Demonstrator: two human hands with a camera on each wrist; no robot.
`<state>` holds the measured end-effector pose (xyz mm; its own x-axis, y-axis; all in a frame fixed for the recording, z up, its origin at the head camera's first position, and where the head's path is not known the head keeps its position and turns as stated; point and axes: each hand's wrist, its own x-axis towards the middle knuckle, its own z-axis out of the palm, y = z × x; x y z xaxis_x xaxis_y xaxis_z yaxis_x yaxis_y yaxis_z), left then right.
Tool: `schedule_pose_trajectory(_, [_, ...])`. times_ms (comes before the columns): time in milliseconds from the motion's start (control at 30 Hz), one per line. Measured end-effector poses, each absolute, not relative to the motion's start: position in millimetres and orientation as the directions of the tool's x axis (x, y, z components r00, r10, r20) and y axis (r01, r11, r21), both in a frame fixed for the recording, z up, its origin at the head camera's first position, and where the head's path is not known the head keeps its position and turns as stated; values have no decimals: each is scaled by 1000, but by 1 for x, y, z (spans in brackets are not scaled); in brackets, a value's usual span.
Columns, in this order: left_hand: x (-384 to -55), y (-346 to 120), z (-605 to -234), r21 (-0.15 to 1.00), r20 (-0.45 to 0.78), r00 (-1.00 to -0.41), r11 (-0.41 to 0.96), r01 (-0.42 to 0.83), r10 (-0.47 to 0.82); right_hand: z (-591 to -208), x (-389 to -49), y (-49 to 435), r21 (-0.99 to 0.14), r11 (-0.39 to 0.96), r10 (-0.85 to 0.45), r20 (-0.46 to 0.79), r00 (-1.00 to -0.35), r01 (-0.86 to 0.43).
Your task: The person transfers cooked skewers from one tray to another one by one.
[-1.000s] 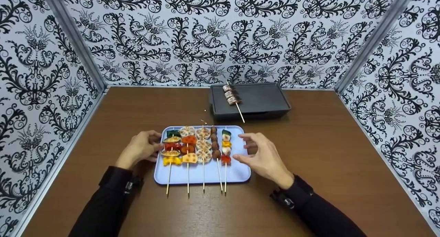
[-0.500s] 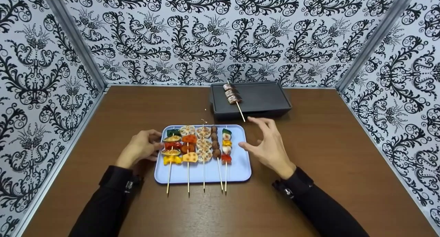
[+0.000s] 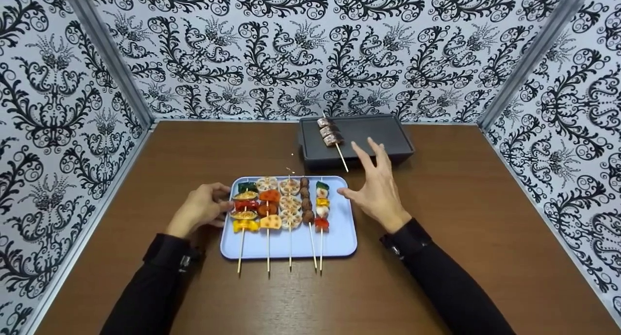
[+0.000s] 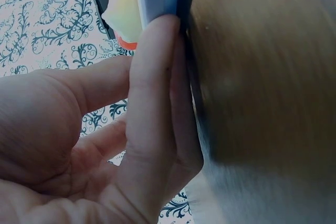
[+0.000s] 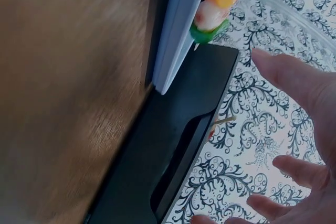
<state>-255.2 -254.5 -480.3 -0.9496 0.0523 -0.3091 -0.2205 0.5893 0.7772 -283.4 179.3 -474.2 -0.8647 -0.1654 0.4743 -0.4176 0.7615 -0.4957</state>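
Observation:
A light-blue tray (image 3: pixel 286 247) lies on the table with several skewers side by side, stick ends over its front edge. They include a vegetable skewer (image 3: pixel 246 205), a lotus root skewer (image 3: pixel 290 204), a brown ball skewer (image 3: pixel 307 204) and a mixed skewer (image 3: pixel 322 206) with red, white, yellow and green pieces. My left hand (image 3: pixel 199 209) holds the tray's left rim with bent fingers; in the left wrist view a finger (image 4: pixel 152 77) touches the rim. My right hand (image 3: pixel 378 192) is in the air right of the tray, fingers spread, holding nothing, near a grey-brown skewer (image 3: pixel 331 132).
Behind the tray stands a dark grey grill plate (image 3: pixel 373 131), with the grey-brown skewer at its left and its stick over the front edge. Small crumbs (image 3: pixel 290 170) lie between tray and grill. Patterned walls (image 3: pixel 301 48) enclose the wooden table (image 3: pixel 461 204).
My right hand has moved from above the tray's right side forward toward the grill, its fingers spreading wider. The left hand, tray and skewers have stayed in place.

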Motion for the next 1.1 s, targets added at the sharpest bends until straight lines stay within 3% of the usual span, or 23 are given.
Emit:
schedule_pose_trajectory(233, [-257, -254, -481, 768, -323, -945, 595, -235, 43, -476, -300, 173, -467, 775, -199, 459, -866, -425])
schedule_pose_trajectory(533, [-254, -255, -483, 783, -280, -958, 591, -195, 55, -480, -319, 164, -392, 731, -285, 568, -772, -559])
schedule_pose_trajectory(1100, [-254, -253, -481, 766, -277, -959, 614, -188, 52, -481, -325, 157, -294, 734, -279, 690, -667, -612])
